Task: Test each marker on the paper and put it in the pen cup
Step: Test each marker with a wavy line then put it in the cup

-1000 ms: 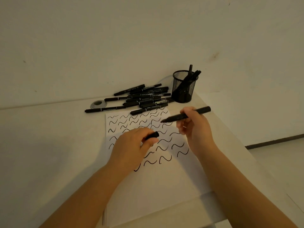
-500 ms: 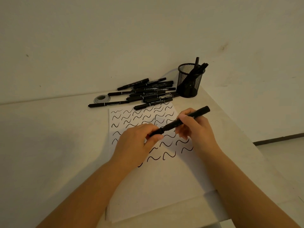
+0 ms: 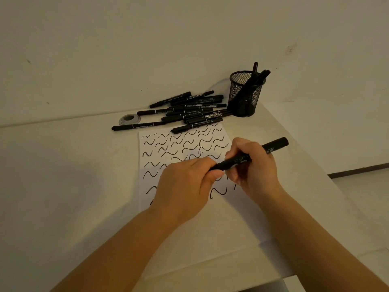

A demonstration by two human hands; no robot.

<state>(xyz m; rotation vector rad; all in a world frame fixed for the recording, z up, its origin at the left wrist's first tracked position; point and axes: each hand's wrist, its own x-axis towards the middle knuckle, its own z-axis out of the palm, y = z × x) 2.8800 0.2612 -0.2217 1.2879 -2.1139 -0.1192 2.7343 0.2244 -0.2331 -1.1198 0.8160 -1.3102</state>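
Above the paper (image 3: 185, 218) on the tabletop (image 3: 63, 197), the left hand (image 3: 185, 184) pinched one end of a black marker (image 3: 248, 157) while the right hand (image 3: 254, 167) gripped its barrel. Beyond lay loose markers (image 3: 189, 111); farthest, the mesh pen cup (image 3: 245, 95) held several.

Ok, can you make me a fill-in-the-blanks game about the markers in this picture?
1. Both hands hold one black ____ above the paper.
2. The mesh pen cup stands to the ____ of the marker pile.
3. The paper is covered in rows of black ____ lines.
4. The marker pile lies on the ____, not in the cup.

Missing words: marker; right; wavy; table
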